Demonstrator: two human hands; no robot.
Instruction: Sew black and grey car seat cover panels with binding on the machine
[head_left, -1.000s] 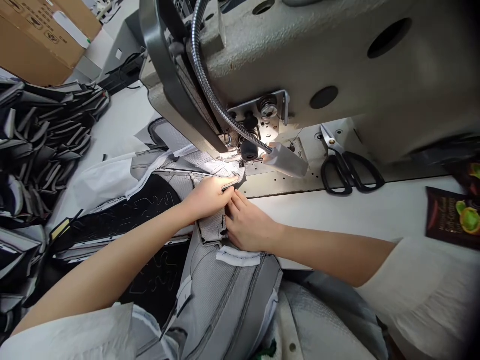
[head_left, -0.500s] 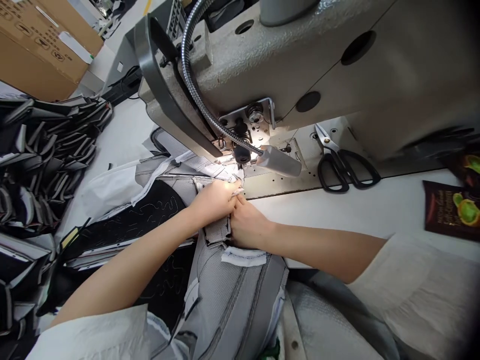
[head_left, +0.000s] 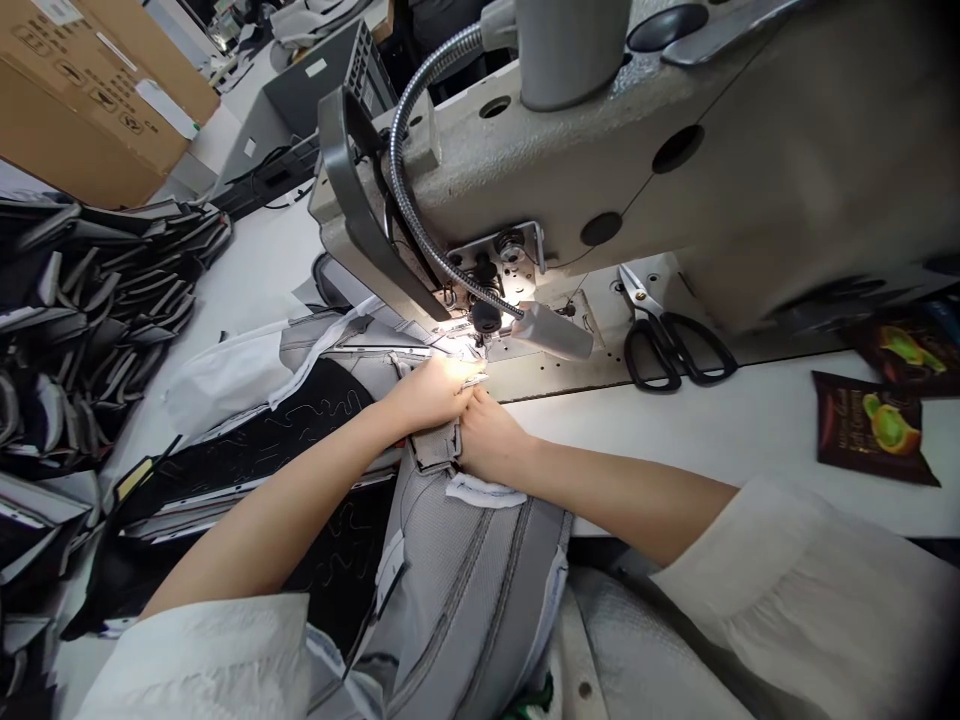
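A large sewn cover of grey and black fabric (head_left: 450, 560) with white edging spreads from the sewing machine (head_left: 495, 160) down over my lap. My left hand (head_left: 437, 392) is closed on the fabric just in front of the lit needle area. Close against it, my right hand (head_left: 495, 435) pinches the same fabric from the right side. The fingertips of both hands nearly meet near the presser foot (head_left: 480, 340), and the fabric edge between them is partly hidden. A small lamp (head_left: 553, 332) on a bendable metal neck shines on this spot.
Black-handled scissors (head_left: 660, 335) lie by the machine's base plate. Brown snack packets (head_left: 874, 428) rest on the white table at right. Stacked dark fabric pieces (head_left: 97, 300) fill the left side. A cardboard box (head_left: 97, 110) and a grey crate (head_left: 307, 100) stand behind.
The camera view has shifted slightly, so the machine, scissors and packets appear moved. Both hands keep their hold on the fabric at nearly the same place by the needle.
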